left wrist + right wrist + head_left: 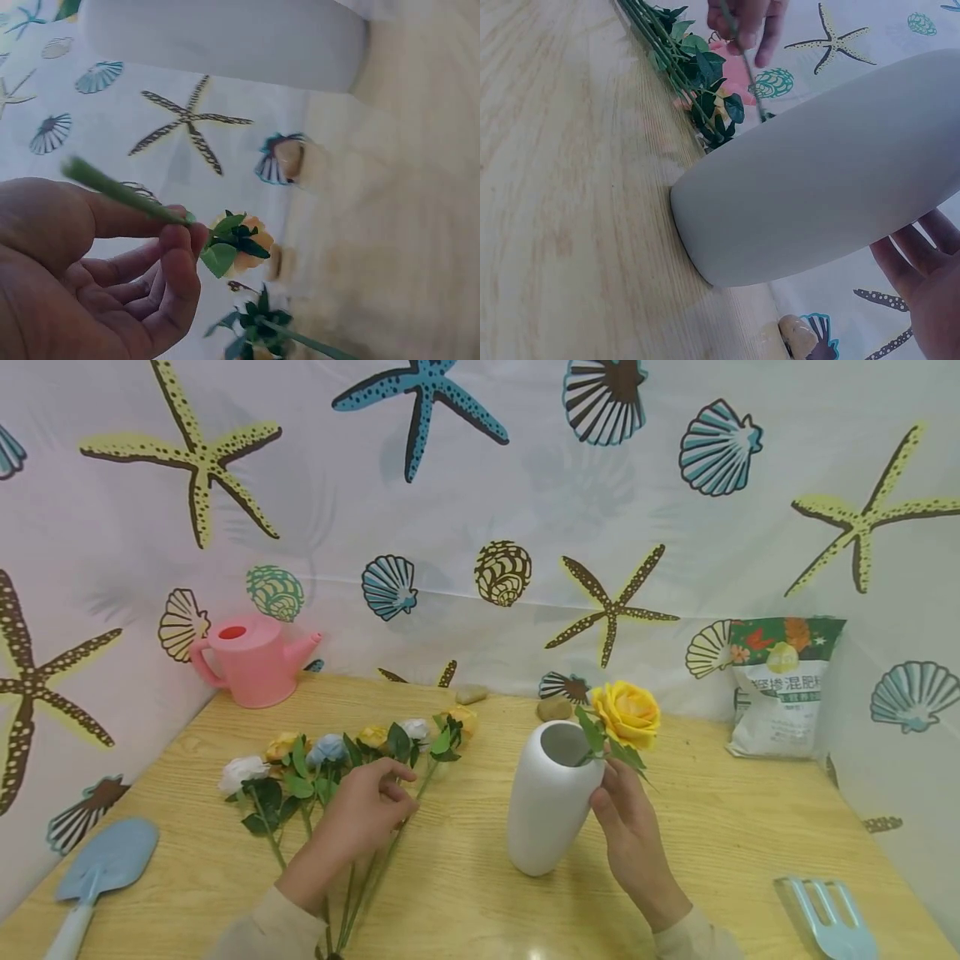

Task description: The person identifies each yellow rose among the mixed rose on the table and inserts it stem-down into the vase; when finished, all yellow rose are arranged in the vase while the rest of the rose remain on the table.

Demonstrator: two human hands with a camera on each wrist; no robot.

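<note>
A white vase [551,814] stands on the table with a yellow rose [628,714] leaning out over its right rim. My right hand [636,839] rests its fingers against the vase's upper right side; in the right wrist view these fingers look fairly straight. To the left, my left hand [367,806] pinches a green stem [124,193] between thumb and fingers. That stem leads to an orange-yellow rose [253,244]. Beneath and beside this hand lie several artificial flowers, among them a white rose [243,772] and a blue one [327,749].
A pink watering can [258,664] sits at the back left, a fertiliser bag [783,693] at the back right. Two stones [555,708] lie by the printed cloth. A blue trowel [112,860] is at the left, and a light-blue hand fork [836,918] at the right front.
</note>
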